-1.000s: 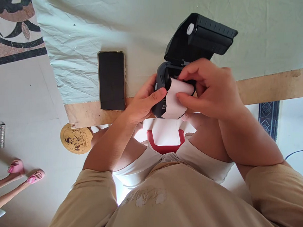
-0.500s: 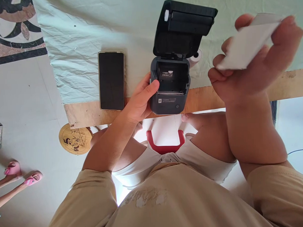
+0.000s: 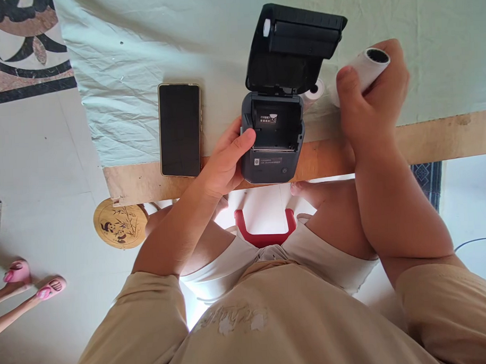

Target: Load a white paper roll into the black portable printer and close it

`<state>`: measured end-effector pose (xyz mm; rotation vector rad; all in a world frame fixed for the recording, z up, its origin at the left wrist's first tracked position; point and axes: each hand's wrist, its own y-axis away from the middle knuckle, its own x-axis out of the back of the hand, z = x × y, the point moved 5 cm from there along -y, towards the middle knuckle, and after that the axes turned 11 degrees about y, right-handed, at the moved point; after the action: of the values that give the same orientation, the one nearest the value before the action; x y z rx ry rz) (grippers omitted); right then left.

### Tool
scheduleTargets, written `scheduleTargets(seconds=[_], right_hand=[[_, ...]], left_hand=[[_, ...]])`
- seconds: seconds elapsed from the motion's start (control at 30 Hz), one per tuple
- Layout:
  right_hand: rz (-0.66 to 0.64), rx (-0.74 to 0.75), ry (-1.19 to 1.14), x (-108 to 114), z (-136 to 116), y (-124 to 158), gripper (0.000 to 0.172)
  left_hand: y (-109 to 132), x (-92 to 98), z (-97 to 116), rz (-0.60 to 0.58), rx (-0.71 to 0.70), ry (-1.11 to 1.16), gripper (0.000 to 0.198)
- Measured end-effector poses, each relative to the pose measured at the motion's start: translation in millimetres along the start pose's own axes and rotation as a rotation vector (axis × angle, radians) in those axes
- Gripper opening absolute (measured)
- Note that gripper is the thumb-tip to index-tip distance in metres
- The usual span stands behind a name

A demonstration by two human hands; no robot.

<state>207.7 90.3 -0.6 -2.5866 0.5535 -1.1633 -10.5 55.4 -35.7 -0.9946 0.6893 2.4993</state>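
Note:
My left hand (image 3: 228, 158) grips the left side of a small dark label printer (image 3: 272, 165), its thumb over the rim. The printer's black lid (image 3: 298, 47) is swung up, and the paper bay shows no roll inside. To the right, my right hand (image 3: 378, 103) is closed around a white paper roll (image 3: 366, 70), whose dark hollow core faces up and right. A second white roll (image 3: 315, 92) lies on the cloth behind the printer, partly hidden by it.
A dark-screened phone (image 3: 180, 130) lies left of the printer on the pale green cloth (image 3: 122, 48). The table's wooden edge (image 3: 433, 138) runs along the front. Below are a round wooden stool (image 3: 120, 223) and, at far left, another person's feet in pink slippers (image 3: 51, 287).
My right hand has turned over and moved left and slightly down, bringing the paper roll's hollow end into view. My left hand and the printer have stayed in place.

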Motion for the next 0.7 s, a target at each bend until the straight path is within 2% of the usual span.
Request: scheduleTargets(seconds=[0.1, 0.23, 0.43, 0.5, 0.63, 0.7], right_hand=[[-0.029, 0.029, 0.166, 1, 1, 1, 0.015], [-0.065, 0.034, 0.311, 2, 3, 1, 0.036], [-0.193, -0.037, 0.447, -3, 5, -1, 0.051], [-0.151, 0.033, 0.417, -1, 0, 0, 0.055], [0.134, 0.242, 0.239, 17, -19, 9, 0.043], [0.100, 0.248, 0.141, 17, -24, 15, 0.042]], left_hand=[[0, 0.5, 0, 0.006, 0.008, -0.001, 0.033], [0, 0.6, -1, -0.003, 0.014, 0.003, 0.035], [0, -0.4, 0, 0.006, 0.010, 0.015, 0.032], [1, -1.0, 0, 0.014, 0.002, 0.023, 0.032], [0, -1.2, 1, 0.028, -0.011, 0.030, 0.032], [0, 0.1, 1, 0.034, -0.019, 0.037, 0.030]])
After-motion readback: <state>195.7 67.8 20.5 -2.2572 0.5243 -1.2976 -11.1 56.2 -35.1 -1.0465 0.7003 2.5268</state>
